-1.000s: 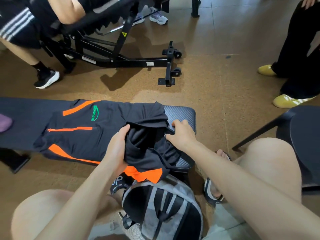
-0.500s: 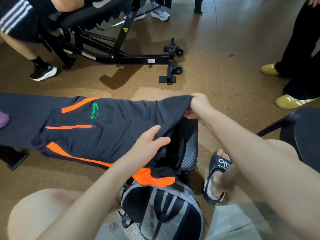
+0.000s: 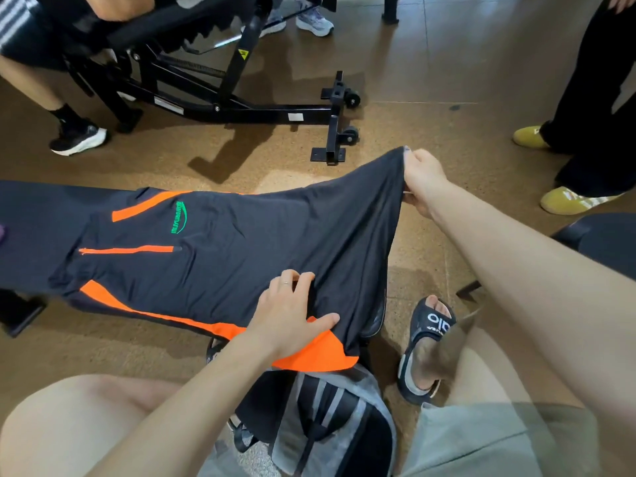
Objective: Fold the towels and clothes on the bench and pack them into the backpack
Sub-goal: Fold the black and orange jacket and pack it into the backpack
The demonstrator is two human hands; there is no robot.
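A black garment (image 3: 241, 256) with orange panels, an orange zip and a green logo lies along the dark bench (image 3: 38, 232). My right hand (image 3: 421, 179) pinches its far right corner and holds it stretched up and out past the bench end. My left hand (image 3: 292, 315) rests flat on the near edge of the garment, fingers spread, thumb over the orange hem. A grey and black backpack (image 3: 330, 421) stands on the floor between my knees, just below the hanging hem.
A black exercise machine frame (image 3: 241, 105) stands on the brown floor beyond the bench, with a person's leg and black shoe (image 3: 77, 139) beside it. Another person in black trousers and yellow shoes (image 3: 564, 201) stands at the right. My sandalled foot (image 3: 426, 342) is by the bench end.
The bunched garment has been spread out: my right hand took its corner and pulled it up and to the right. My left hand moved down to press the near edge.
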